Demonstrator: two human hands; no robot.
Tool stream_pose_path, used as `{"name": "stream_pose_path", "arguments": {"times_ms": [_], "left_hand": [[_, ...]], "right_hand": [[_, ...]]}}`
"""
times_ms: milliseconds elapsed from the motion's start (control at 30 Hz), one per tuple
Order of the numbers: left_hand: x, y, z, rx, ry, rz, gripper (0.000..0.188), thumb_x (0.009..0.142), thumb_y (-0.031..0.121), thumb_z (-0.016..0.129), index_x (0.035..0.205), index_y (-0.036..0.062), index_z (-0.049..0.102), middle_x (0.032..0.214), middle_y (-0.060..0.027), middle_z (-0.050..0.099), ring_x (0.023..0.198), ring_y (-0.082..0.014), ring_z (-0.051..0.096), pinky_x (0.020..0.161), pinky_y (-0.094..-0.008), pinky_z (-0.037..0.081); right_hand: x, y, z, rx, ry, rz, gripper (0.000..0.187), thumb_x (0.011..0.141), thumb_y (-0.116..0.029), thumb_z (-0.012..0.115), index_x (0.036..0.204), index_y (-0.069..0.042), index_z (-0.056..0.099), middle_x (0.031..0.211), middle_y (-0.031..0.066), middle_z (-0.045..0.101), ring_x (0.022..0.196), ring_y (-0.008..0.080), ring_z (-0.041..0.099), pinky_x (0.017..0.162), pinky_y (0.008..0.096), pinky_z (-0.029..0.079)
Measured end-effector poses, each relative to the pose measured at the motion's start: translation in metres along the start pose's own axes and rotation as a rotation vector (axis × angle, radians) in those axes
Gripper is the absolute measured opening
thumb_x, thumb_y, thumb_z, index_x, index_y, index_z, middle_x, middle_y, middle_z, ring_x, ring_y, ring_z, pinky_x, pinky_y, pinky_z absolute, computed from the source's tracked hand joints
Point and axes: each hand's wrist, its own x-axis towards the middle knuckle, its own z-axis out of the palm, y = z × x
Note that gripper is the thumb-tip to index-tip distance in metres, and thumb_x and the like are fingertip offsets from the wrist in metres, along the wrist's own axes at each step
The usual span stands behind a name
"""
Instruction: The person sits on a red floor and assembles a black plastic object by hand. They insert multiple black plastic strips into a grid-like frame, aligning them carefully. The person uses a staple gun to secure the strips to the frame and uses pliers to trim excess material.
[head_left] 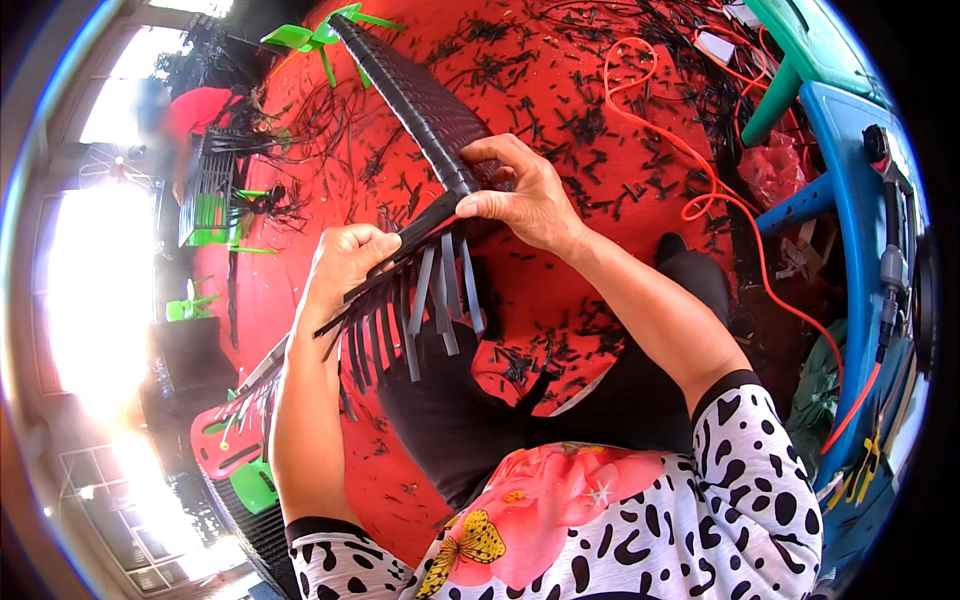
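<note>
A dark woven panel [425, 95] of flat plastic strips stretches away from me, its far end near a bright green stool. My right hand [535, 200] is closed on the panel's near corner, thumb on the edge and fingers over the weave. On the panel's near edge, my left hand [345, 265] pinches a black strip with its thumb on top. Several loose strip ends [430, 300] hang from that edge over my lap, some black and some grey where light catches them. The palm side of my left hand is hidden.
Short black scraps litter the red floor [600, 250]. An orange hose [745, 205] loops across the right to a black tool [888, 270] on a blue plastic table [850, 240]. Yellow-handled cutters [865, 470] lie at lower right. Another person [200, 115] works at far left beside green stools.
</note>
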Motion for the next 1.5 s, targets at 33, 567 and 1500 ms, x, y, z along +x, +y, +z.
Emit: {"name": "stream_pose_path", "arguments": {"times_ms": [33,567,1500], "left_hand": [[0.001,0.003,-0.001,-0.012,0.0,-0.009,0.027,0.085,0.025,0.069,0.074,0.0013,0.064,0.062,0.0031,0.055,0.053,-0.003,0.045,0.049,-0.0204,0.034],[0.032,0.014,-0.025,0.002,0.007,0.029,0.028,0.087,0.027,0.066,0.07,0.0048,0.062,0.059,0.0029,0.055,0.049,-0.0039,0.045,0.045,-0.0215,0.032],[-0.087,-0.053,0.102,0.224,0.082,0.173,0.023,0.075,0.02,0.073,0.073,-0.0015,0.067,0.058,-0.0144,0.058,0.052,-0.016,0.057,0.051,-0.0319,0.043]], "right_hand": [[0.004,0.002,0.0,0.05,-0.015,0.036,0.056,0.068,-0.026,0.083,0.112,0.0,0.06,0.11,0.0064,0.057,0.101,0.0178,0.056,0.087,0.0324,0.046],[-0.009,0.013,-0.016,-0.318,-0.104,0.193,0.037,0.077,-0.017,0.067,0.108,0.002,0.059,0.103,0.0178,0.06,0.099,0.0337,0.06,0.086,0.0407,0.048],[-0.119,-0.077,-0.007,-0.799,-0.383,-0.499,0.035,0.066,-0.007,0.074,0.097,-0.004,0.06,0.101,0.0074,0.062,0.115,0.0271,0.055,0.1,0.0473,0.035]]}}
